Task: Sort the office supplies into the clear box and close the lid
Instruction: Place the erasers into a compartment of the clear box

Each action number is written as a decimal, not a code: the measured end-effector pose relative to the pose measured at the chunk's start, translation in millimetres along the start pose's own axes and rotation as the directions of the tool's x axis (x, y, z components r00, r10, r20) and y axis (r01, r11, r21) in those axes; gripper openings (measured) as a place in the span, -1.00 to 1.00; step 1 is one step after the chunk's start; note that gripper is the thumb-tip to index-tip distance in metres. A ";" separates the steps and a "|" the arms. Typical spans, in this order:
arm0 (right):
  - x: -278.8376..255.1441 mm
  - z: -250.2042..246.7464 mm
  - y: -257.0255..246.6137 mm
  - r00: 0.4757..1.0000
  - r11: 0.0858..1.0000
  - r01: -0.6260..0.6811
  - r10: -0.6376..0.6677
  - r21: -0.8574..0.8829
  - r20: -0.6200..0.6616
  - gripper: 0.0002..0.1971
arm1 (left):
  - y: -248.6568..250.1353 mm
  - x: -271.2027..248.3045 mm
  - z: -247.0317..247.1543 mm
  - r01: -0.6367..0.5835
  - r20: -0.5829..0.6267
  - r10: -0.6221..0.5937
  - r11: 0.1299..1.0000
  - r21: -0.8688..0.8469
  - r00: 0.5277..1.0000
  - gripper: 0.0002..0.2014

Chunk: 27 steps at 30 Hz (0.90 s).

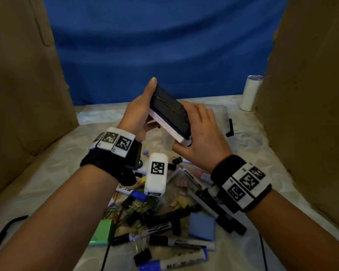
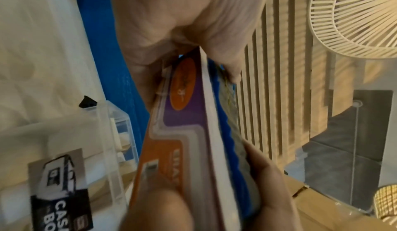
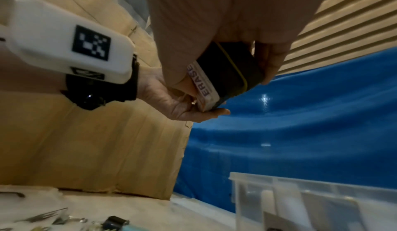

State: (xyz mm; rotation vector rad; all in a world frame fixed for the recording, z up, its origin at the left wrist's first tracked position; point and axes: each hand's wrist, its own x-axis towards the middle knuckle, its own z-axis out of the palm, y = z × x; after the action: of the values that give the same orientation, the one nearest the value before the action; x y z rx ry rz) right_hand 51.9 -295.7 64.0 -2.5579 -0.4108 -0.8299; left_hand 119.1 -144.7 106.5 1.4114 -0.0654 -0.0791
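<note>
Head view: both hands hold one whiteboard eraser (image 1: pixel 169 112) tilted in the air above the clear box (image 1: pixel 222 122).
Left hand (image 1: pixel 139 114): wrapped on the eraser's far end, thumb up along its edge.
Right hand (image 1: pixel 201 132): fingers curled round the near end.
Clear box: on the table (image 1: pixel 262 173), lid off.
Loose supplies: markers (image 1: pixel 181 242), binder clips, blue sticky pad (image 1: pixel 202 225), green pad (image 1: pixel 104 231) piled nearer the person.

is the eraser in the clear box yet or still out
Out. Both the left hand and right hand hold the eraser tilted in the air above the clear box.
</note>
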 end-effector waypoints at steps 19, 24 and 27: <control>29.7 -22.4 72.2 0.995 0.962 0.095 -0.085 -0.257 0.053 -0.12 | 20.9 62.9 58.0 -0.094 0.266 0.000 0.936 0.339 0.964 -0.51; 35.7 -19.4 81.5 1.000 0.958 -0.023 0.024 -0.285 -0.001 -0.19 | 23.5 75.8 83.3 -0.178 0.308 0.060 0.910 0.374 0.950 -0.40; 46.7 -20.1 97.1 0.968 0.960 -0.238 0.221 -0.146 -0.122 -0.25 | 10.5 88.8 88.4 -0.162 0.226 0.097 0.943 0.289 0.969 -0.27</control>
State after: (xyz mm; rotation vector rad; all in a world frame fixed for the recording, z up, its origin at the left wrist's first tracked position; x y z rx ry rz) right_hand 117.0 -382.7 78.5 -2.6266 -0.0125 -0.9368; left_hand 199.5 -238.4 130.7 1.7014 -0.3592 -0.1110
